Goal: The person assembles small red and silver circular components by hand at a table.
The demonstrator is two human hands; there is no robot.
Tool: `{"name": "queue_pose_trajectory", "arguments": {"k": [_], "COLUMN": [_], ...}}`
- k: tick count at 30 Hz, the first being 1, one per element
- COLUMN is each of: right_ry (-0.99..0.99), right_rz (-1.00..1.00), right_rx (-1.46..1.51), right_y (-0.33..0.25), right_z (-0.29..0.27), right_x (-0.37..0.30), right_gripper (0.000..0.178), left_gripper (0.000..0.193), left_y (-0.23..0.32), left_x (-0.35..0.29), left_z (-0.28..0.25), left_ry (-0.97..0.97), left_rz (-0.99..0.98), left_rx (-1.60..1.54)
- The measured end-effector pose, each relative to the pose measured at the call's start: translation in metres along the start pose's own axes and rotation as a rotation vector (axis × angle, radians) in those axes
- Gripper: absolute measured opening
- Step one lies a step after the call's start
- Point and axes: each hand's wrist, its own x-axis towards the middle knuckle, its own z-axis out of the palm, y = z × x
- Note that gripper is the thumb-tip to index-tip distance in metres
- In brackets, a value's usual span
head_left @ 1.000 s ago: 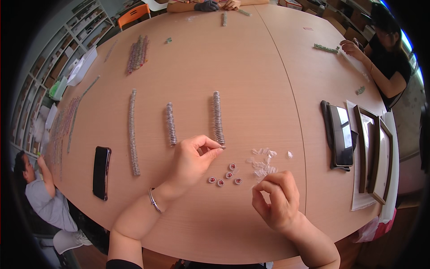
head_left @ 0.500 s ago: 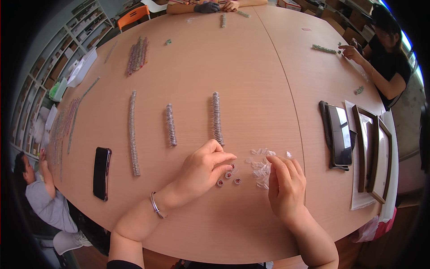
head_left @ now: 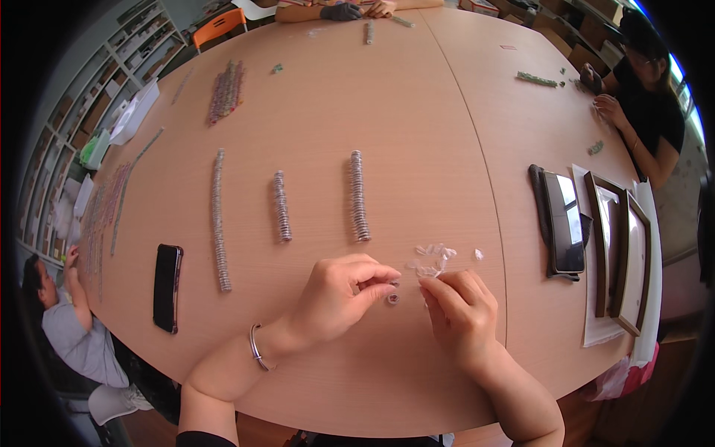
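Observation:
My left hand is closed in a pinch, thumb and forefinger meeting at what looks like a small round disc. Just below those fingertips, another disc with a reddish centre lies on the table; the hand may cover more of them. My right hand reaches in from the right, thumb and forefinger together on what seems a clear plastic piece at the edge of a loose pile of clear pieces. Its fingers partly hide that pile. Beyond my hands stand out long rows of stacked discs, the closest being a grey roll.
A shorter roll and a longer one lie to the left, by a dark phone. On the right are a larger phone and brown frames. Co-workers sit around the table; bundled rolls lie farther off.
My left hand has shifted slightly right and down, over where several discs were showing. The right hand has moved left, its fingertips coming together at the clear pieces.

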Motion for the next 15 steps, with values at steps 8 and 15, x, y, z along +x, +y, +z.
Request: {"name": "queue_pose_trajectory", "arguments": {"k": [8,15], "right_ry": [-0.008,-0.069], "right_rz": [-0.208,-0.296], "right_rx": [0.074,-0.029], "right_y": [-0.007,-0.011], "right_z": [-0.001,-0.007], "right_x": [0.000,0.002], "right_gripper": [0.028,0.030], "left_gripper": [0.014,0.012], "left_y": [0.018,0.021], "left_x": [-0.007,-0.009], "left_z": [-0.002,-0.004], "left_ry": [-0.048,-0.068], "left_rz": [-0.029,0.083], "left_rx": [-0.043,0.070]}}
